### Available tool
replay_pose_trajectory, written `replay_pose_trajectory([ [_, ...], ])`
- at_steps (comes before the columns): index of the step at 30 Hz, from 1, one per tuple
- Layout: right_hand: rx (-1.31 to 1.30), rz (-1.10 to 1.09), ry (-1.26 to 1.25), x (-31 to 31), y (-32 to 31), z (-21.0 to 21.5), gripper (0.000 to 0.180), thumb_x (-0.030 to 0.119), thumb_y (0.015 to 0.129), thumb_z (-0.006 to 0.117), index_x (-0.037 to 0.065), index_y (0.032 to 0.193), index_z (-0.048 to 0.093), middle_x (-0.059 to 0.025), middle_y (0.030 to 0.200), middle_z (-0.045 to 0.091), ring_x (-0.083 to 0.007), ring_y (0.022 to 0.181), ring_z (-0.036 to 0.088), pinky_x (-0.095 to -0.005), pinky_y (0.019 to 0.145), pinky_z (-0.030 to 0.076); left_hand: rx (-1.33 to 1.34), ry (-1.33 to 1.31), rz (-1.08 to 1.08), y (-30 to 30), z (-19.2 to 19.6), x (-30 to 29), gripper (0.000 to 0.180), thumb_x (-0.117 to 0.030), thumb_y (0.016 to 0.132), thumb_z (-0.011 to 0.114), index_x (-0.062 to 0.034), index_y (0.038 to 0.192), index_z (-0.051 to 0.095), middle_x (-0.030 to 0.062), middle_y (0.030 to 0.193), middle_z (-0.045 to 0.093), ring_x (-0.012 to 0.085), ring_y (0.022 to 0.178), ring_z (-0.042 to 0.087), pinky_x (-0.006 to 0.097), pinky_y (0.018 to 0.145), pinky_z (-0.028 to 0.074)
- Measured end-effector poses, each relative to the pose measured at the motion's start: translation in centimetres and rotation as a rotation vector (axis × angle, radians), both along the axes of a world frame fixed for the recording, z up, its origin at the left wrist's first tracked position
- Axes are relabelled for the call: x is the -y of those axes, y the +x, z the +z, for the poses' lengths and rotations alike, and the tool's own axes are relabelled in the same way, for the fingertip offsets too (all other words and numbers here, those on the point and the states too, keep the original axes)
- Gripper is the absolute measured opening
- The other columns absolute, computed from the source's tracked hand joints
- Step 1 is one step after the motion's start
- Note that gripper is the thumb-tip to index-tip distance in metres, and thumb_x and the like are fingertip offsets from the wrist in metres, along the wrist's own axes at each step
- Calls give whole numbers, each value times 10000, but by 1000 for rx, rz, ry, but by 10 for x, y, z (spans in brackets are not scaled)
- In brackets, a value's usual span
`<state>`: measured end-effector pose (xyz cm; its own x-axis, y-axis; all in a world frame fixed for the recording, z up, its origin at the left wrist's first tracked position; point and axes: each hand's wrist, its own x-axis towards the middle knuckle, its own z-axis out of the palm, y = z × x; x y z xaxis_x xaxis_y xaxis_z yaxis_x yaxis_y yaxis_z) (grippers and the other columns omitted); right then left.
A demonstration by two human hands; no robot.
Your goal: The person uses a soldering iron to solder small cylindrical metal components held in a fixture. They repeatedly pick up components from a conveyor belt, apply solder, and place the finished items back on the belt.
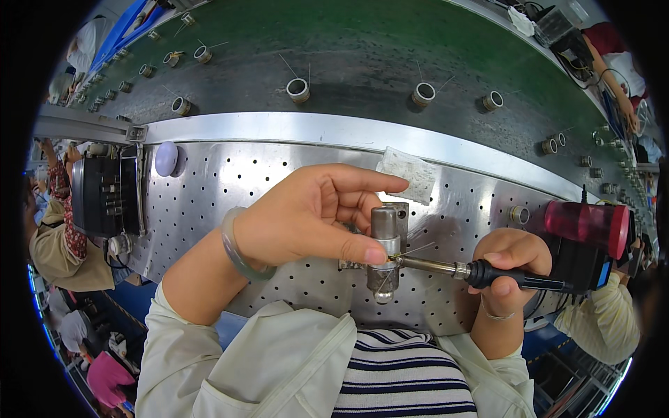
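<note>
My right hand grips a soldering iron by its black handle. The iron's metal barrel points left, and its tip meets the side of an upright metal cylinder. A silvery ring with thin wire leads sits around this cylinder. My left hand comes in from the left, its thumb pressed against the ring and cylinder. Its index finger stretches out above, while the other fingers curl behind the cylinder, partly hidden. Under the cylinder is a metal fixture, mostly covered by my left hand.
A perforated metal worktop bears a crumpled whitish pad, a loose ring, a purple egg-shaped object and a red transparent container. Beyond the metal rail, several wired rings stand on a green belt. Other people work at both sides.
</note>
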<state>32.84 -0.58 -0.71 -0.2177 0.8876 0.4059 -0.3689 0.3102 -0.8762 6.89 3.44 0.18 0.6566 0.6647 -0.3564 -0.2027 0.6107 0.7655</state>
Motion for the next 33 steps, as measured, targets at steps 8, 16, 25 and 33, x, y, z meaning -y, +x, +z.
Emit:
replay_pose_trajectory([
  [8,25,-27,3,4,-1,3,224,28,733,712,-72,865,563,-143,637,598,-178,460,581,-257,429,464,-24,36,4,0,2,1,732,83,639,747,71,1298,428,92,988,627,126,857,623,224,771,530],
  [16,-27,-22,-63,2,0,2,206,41,743,705,-57,850,559,-134,626,594,-171,461,582,-248,432,464,28,-26,11,2,5,2,717,83,665,722,73,1310,408,100,1014,617,126,892,613,224,771,534],
  [25,51,-90,-33,1,5,3,191,68,770,692,-38,815,539,-126,634,584,-153,435,551,-230,418,436,54,-23,2,5,1,0,710,59,675,725,71,1311,409,108,986,625,133,886,613,233,772,523],
  [33,-89,-231,-158,1,7,12,248,168,807,678,-11,796,507,-121,616,564,-128,419,527,-210,407,417,73,195,219,-14,6,-42,599,47,742,681,13,1297,457,84,986,630,121,884,598,241,789,482],
])
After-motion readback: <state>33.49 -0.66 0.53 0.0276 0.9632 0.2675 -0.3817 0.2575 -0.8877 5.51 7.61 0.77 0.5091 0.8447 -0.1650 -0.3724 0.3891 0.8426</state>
